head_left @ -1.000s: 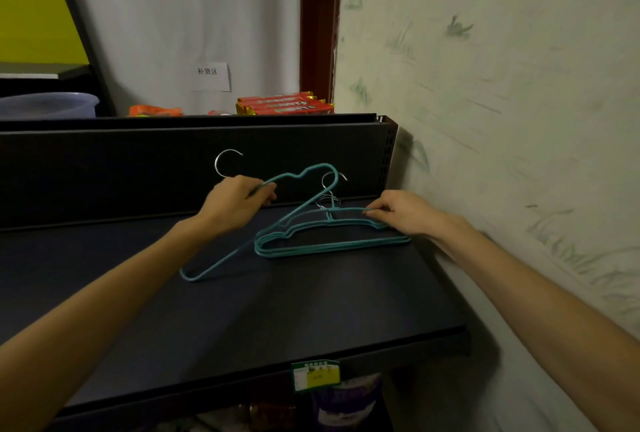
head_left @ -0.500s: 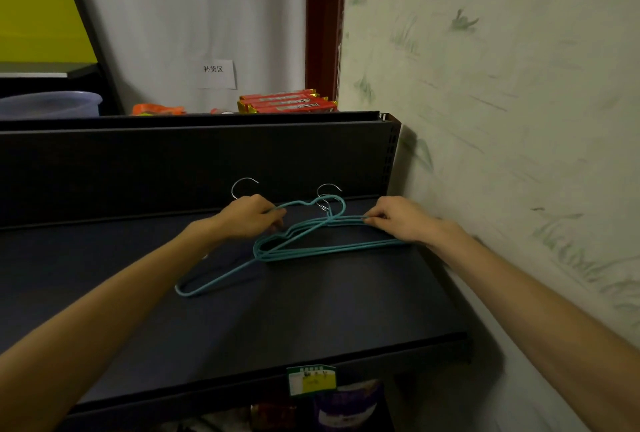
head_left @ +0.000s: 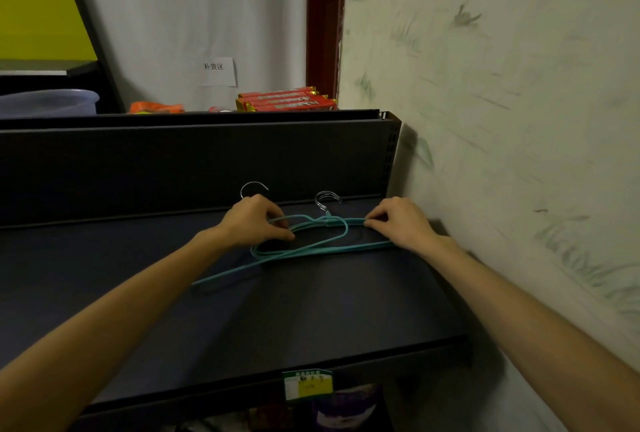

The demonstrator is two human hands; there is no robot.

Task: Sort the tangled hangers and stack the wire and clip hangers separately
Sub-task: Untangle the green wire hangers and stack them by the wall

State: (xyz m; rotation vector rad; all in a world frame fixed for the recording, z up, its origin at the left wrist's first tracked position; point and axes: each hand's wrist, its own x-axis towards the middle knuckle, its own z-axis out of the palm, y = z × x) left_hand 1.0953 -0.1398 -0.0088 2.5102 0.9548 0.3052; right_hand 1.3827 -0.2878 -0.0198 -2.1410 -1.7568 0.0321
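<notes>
Landmark: dark shelf (head_left: 311, 320), matte flat deck with a perforated dark back panel (head_left: 194, 161) rising behind it.

Teal wire hangers (head_left: 332, 247): thin coated wire, smooth, rounded shoulders, bare silver metal hooks. Small stack lies flat on the shelf deck toward its back right corner, near the pale scuffed wall (head_left: 502, 119). Long axis runs left-right, parallel to the shelf's back edge. Stack hooks (head_left: 326, 198) overlap and point toward the back panel, curl opening right.

One loose teal hanger (head_left: 242, 267) crosses the stack at an angle: one end reaches out toward the shelf's front left, the other loops over the stack's middle. Long axis diagonal, front-left to back-right. Its silver hook (head_left: 252, 188) sticks up above the knuckles, in front of the back panel.

Left hand (head_left: 251, 223): fingers curled, pinching the loose hanger's wire near its neck, just left of the stack.

Right hand (head_left: 403, 222): fingertips pinch the stack's top wire at the right shoulder, palm down over the stack's right end.

Beyond the shelf's back panel: red foil-wrapped bars (head_left: 285, 102), orange packets (head_left: 156, 107), translucent bluish tub (head_left: 48, 102), paper label (head_left: 216, 71) on a white backdrop. Green-white price tag (head_left: 306, 383) clipped to the shelf's front lip.
</notes>
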